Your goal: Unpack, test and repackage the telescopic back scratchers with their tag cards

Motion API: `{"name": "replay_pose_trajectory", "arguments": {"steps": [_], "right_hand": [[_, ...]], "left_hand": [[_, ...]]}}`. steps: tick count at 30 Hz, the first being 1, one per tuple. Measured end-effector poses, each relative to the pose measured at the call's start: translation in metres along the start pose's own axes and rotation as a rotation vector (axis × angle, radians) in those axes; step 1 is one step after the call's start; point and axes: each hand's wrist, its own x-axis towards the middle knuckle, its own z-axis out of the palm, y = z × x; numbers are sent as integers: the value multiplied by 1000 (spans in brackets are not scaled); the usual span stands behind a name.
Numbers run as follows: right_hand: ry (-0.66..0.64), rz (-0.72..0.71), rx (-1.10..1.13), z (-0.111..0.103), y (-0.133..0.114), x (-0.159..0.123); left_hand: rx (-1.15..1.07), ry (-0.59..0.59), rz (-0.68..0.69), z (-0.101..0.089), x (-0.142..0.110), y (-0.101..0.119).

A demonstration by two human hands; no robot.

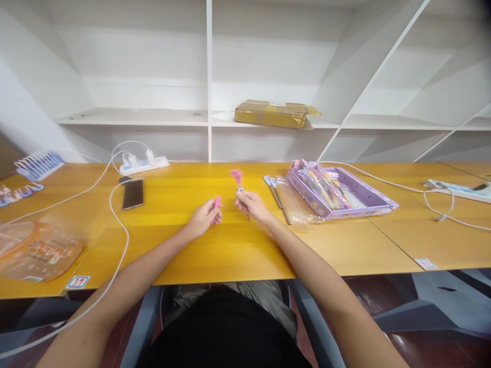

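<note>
Over the middle of the yellow table, my left hand (205, 215) is closed around a short pink stick-like piece (217, 202), its end showing above the fingers. To its right, my right hand (251, 203) pinches a thin rod with a curved pink head (237, 177), which points up and away from me. The two hands are apart, and blur hides finer detail of both pieces. Just beyond my right hand lie two slim metal-handled tools with pale blue claw-like heads (270, 181), partly on a clear plastic sleeve (297, 202).
Right of the sleeve stands a purple tray (368, 191) with several wrapped items. At left are a phone (133, 194), a power strip (144, 164), an orange bag (42, 250) and a loose white cable (125, 230). A cardboard box (272, 113) sits on the shelf.
</note>
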Motion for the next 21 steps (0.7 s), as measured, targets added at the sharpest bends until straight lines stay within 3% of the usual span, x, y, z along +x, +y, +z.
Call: {"name": "replay_pose_trajectory", "arguments": {"steps": [3, 5, 14, 21], "right_hand": [[189, -51, 53, -17, 1, 5], [247, -56, 84, -25, 0, 7], [294, -44, 189, -22, -4, 6], [321, -63, 156, -17, -2, 5]], "left_hand": [[65, -3, -7, 0, -3, 3], [117, -10, 0, -1, -6, 7], [267, -53, 36, 2, -10, 25], [315, -86, 70, 2, -11, 25]]}}
